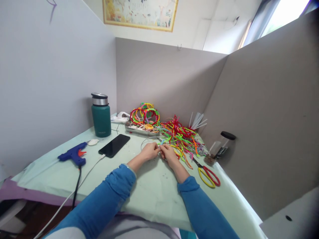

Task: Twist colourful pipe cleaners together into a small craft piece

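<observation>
Both hands meet over the middle of the table, fingertips close together. A short light-blue strip [162,142], which looks like a pipe cleaner, sticks up between them. My left hand [150,151] is closed in a pinch at its lower end. My right hand [169,154] pinches at the same spot from the other side. A thin pale hoop [142,143] curves out behind my left hand; whether the fingers grip it too is hidden. Beyond my right hand spreads a tangled heap of coloured pipe cleaners [178,131].
Scissors [208,176] lie right of my right hand, near a clear jar [220,147]. Left are a phone [114,146] on a cable, a blue glue gun [73,154] and a green bottle [101,119]. Behind stands a metal tray [142,132] with pipe-cleaner rings [137,116]. Grey partitions [164,76] enclose the table.
</observation>
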### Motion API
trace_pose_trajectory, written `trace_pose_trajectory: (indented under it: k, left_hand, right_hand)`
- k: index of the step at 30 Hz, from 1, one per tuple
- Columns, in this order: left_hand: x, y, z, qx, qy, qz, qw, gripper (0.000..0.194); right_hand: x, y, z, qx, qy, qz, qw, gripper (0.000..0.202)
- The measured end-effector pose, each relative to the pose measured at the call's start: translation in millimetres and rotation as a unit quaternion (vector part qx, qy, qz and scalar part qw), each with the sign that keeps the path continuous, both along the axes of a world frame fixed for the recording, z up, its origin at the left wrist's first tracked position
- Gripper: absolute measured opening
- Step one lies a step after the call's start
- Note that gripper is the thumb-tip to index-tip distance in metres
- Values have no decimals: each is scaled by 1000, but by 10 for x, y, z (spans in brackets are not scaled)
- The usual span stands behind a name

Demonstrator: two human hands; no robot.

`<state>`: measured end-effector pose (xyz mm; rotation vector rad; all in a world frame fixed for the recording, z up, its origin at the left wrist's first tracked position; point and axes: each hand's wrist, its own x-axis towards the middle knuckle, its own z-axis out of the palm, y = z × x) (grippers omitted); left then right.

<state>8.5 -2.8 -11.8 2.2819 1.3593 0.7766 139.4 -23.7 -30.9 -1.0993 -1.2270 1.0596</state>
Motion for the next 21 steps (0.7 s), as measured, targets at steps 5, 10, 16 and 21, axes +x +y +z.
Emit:
trace_pose_trajectory:
  k: [5,10,16,21]
  left_hand:
    - [1,-3,17,16,-19,-7,1000,21]
    - [7,13,5,11,-26,-13,1000,22]
    - [17,43,-49,-1,-43,-11,999,20]
    - [15,36,-47,1,-55,-4,998,20]
  right_hand:
    - [21,26,-27,6,22,7,1000,29]
    - [39,52,-58,4,34,10,999,29]
    - [36,49,-45,1,49,12,999,28]
    - [33,42,-33,-9,50,9,999,29]
